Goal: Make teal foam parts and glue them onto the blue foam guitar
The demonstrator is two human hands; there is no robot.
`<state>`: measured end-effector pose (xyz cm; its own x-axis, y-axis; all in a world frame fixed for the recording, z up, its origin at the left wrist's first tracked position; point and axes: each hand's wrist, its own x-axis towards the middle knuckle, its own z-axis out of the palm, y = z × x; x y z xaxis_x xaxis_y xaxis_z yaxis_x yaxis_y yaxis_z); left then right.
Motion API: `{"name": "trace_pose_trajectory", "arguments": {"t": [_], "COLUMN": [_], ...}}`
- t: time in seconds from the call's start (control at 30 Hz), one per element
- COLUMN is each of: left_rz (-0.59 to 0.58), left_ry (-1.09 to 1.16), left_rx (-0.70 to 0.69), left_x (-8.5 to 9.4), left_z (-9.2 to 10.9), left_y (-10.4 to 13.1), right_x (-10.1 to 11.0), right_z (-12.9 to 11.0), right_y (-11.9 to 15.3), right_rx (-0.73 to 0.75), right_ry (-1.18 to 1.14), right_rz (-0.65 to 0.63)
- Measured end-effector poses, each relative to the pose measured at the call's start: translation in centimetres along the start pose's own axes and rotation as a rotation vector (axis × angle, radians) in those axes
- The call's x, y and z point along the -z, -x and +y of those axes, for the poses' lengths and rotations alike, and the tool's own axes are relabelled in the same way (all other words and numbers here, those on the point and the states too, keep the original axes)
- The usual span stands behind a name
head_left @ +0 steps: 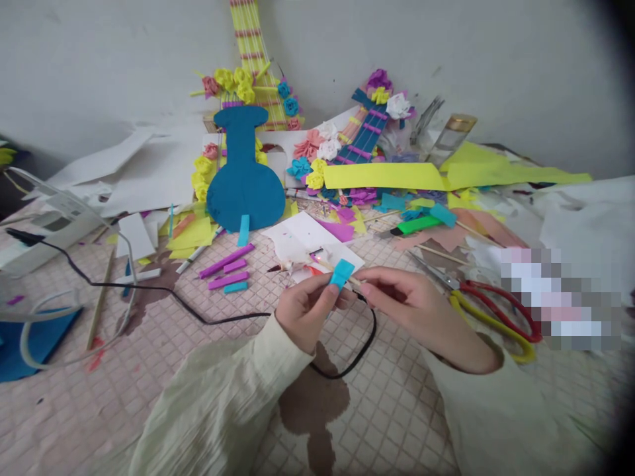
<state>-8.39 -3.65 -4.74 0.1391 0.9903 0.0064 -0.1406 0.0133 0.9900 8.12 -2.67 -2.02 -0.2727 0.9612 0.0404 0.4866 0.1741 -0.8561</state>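
While L hand (308, 312) pinches the blue paper strip (342, 271), prob to steady it, R hand (404, 301) grips a thin wooden stick (354, 281) alongside.

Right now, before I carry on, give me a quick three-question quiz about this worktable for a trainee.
1. True or false: the left hand is pinching a small light-blue paper piece.
2. What colors are the handles of the scissors? A) both green; B) one red, one yellow; C) both blue.
3. Which hand is nearer the scissors?

Key:
1. True; the thumb presses on its lower end.
2. B.
3. The right hand; the scissors lie just beyond it, on its right.
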Motion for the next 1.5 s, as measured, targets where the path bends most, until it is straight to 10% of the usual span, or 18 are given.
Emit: {"name": "trace_pose_trajectory", "arguments": {"t": [1.5], "left_rz": [0.005], "left_ry": [0.262], "left_rx": [0.167], "left_x": [-0.2], "left_z": [1.9], "left_y": [0.2], "right_x": [-0.6], "right_z": [0.4], "right_y": [1.0], "right_rx": [0.686], "right_ry": [0.598], "right_rz": [0.247]}}
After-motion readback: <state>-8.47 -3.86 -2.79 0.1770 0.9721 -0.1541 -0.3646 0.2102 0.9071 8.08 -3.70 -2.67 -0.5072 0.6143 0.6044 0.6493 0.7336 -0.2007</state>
